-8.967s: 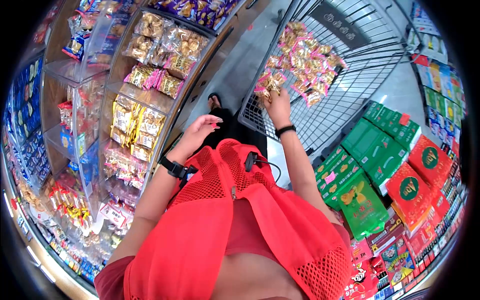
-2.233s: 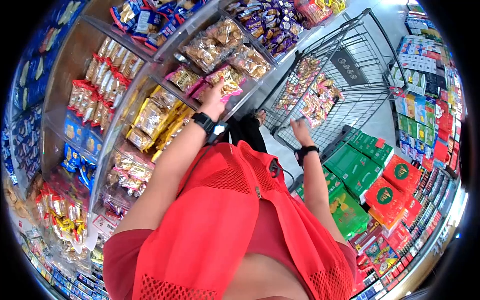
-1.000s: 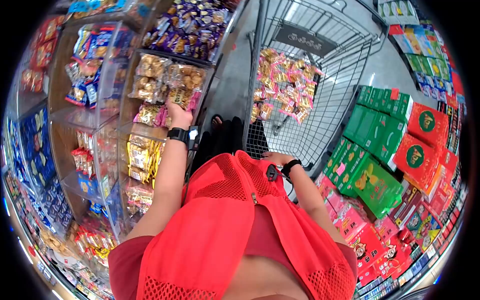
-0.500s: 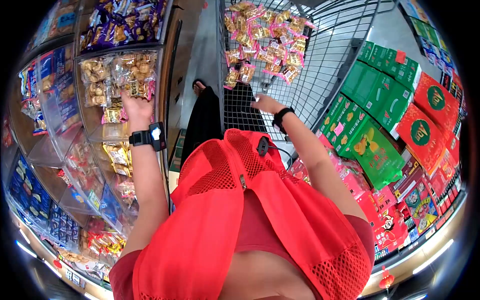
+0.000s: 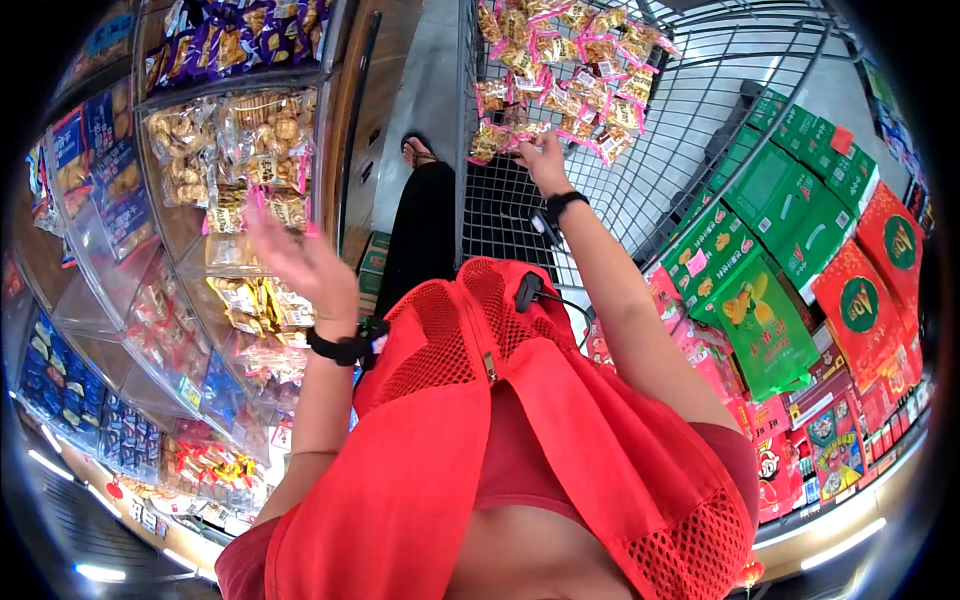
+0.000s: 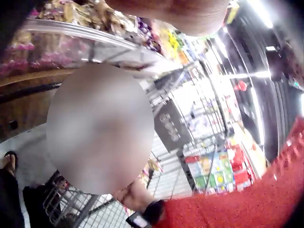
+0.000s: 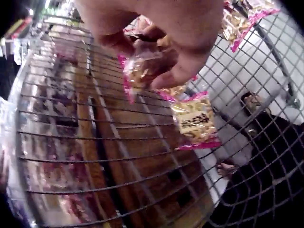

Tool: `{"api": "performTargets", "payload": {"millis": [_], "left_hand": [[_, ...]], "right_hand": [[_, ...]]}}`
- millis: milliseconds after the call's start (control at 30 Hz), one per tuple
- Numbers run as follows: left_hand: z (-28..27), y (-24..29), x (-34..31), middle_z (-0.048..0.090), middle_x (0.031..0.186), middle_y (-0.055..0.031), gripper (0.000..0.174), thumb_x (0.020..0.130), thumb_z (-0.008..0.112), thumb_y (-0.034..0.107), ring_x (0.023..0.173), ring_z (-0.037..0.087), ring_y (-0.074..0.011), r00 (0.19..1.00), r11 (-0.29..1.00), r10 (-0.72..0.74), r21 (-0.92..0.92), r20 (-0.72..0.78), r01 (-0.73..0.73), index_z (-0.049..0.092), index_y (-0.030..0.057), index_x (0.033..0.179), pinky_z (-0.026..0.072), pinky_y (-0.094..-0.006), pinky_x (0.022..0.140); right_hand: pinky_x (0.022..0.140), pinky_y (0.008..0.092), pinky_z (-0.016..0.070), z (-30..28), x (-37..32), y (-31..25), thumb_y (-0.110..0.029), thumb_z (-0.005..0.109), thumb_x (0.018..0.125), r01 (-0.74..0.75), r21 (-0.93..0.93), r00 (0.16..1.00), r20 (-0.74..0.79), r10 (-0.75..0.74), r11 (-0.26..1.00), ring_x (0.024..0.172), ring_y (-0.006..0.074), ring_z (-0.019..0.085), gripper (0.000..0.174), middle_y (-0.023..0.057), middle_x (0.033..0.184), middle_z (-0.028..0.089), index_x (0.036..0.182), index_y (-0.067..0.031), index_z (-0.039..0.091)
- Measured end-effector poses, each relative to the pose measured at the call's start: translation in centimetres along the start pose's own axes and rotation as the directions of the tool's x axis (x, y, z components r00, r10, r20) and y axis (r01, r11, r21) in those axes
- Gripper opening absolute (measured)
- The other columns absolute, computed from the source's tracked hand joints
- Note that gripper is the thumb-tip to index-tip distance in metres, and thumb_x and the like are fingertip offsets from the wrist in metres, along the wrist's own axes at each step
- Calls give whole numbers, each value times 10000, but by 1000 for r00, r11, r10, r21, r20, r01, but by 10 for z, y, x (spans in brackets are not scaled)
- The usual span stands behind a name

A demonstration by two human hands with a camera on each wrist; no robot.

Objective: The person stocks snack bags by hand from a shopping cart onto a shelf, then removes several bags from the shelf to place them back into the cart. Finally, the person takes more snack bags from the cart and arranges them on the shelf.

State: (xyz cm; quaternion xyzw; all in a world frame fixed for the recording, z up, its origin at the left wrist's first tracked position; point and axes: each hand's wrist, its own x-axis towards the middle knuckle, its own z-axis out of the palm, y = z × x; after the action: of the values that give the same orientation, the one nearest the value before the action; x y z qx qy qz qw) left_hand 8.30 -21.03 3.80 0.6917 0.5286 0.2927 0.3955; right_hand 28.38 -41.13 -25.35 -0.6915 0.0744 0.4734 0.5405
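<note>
My right hand (image 5: 544, 165) is inside the wire shopping cart (image 5: 490, 215). Its thumb and fingers pinch a small clear snack packet (image 7: 137, 73) with pink edges. Another pink-edged packet (image 7: 195, 121) lies on the wire mesh just beyond it, with more packets (image 5: 570, 85) spread over the cart. My left hand (image 5: 305, 270), blurred and with its fingers extended, is beside the shelf bins, holding nothing visible. Near its fingertips are pink-edged packets (image 5: 290, 210) in a bin. In the left wrist view, only part of that hand (image 6: 185, 14) shows at the top; its fingers are out of sight.
Clear-walled shelf bins with bagged cookies (image 5: 265, 135), purple packets (image 5: 240, 50) and yellow packets (image 5: 250, 305) line the left. Green cartons (image 5: 775, 185) and red boxes (image 5: 850, 300) are stacked to the cart's right. A sandalled foot (image 5: 418, 150) stands between shelf and cart.
My left hand, earlier on a pink-edged packet in the bin, has drawn back toward my body with its fingers extended. My right hand has moved from the cart's near side to the packets inside.
</note>
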Motion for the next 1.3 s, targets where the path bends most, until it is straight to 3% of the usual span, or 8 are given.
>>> {"api": "performTargets", "payload": {"millis": [100,333,600,767,833,900,967,1300], "left_hand": [[7,22,-6,356,1453,-176,570,918,518,8,1356,366,-289,756,989,111,2,645,-147,285,-7,1438,327,-407,1112],[70,-10,-30,439,1386,-211,646,900,663,165,1285,471,-300,608,837,-298,-105,736,538,339,-38,1420,453,-377,1003],[46,1,-21,496,1283,-117,604,892,647,92,1193,533,-225,622,872,-289,-67,728,485,345,58,1414,487,-355,962],[29,-11,-51,523,1283,-74,514,968,569,281,1183,536,-207,219,-112,-374,-279,901,954,369,125,1414,498,-358,950],[25,-7,-57,557,1250,-70,495,968,572,267,1120,580,-208,145,-79,-456,-203,878,976,393,109,1402,529,-361,895],[24,-16,-57,564,1272,-136,486,978,553,235,1095,616,-267,312,80,-453,-311,835,947,392,44,1394,540,-395,900],[22,-16,-47,562,1283,-169,485,980,547,221,1106,617,-296,439,182,-459,-401,773,898,389,15,1390,531,-410,927],[-24,-36,-49,564,1273,-219,432,964,539,110,1176,570,-332,508,356,-451,-373,734,857,425,-49,1350,488,-474,986]], "right_hand": [[873,452,525,-7,-78,-87,-125,525,932,-239,477,913,407,28,846,1005,265,611,192,131,1198,556,1099,-84,439],[926,398,485,1,-161,-172,-244,697,844,-378,351,625,779,-43,857,1117,219,555,389,70,1163,529,1073,-110,411],[866,272,457,50,-172,-166,-15,604,885,-16,118,761,646,-64,993,970,92,486,293,34,1090,463,1053,-79,372],[912,269,419,73,-201,-171,54,572,863,9,204,738,660,-145,979,1044,112,472,417,56,1120,444,1167,-67,314],[932,286,410,73,-205,-167,-20,636,866,105,90,691,710,-138,990,1097,140,491,375,71,1157,505,1156,-52,401],[919,288,422,60,-182,-171,-86,637,894,629,-194,678,610,-409,753,1097,170,519,177,71,1129,593,1029,-34,535],[822,304,474,45,-135,-153,-67,625,874,436,-194,900,68,-432,879,936,180,595,99,82,1059,641,958,-31,588],[1081,489,318,55,17,-34,-183,500,888,670,-582,661,750,13,-461,1276,293,424,320,54,1328,508,1174,-143,636]]}}
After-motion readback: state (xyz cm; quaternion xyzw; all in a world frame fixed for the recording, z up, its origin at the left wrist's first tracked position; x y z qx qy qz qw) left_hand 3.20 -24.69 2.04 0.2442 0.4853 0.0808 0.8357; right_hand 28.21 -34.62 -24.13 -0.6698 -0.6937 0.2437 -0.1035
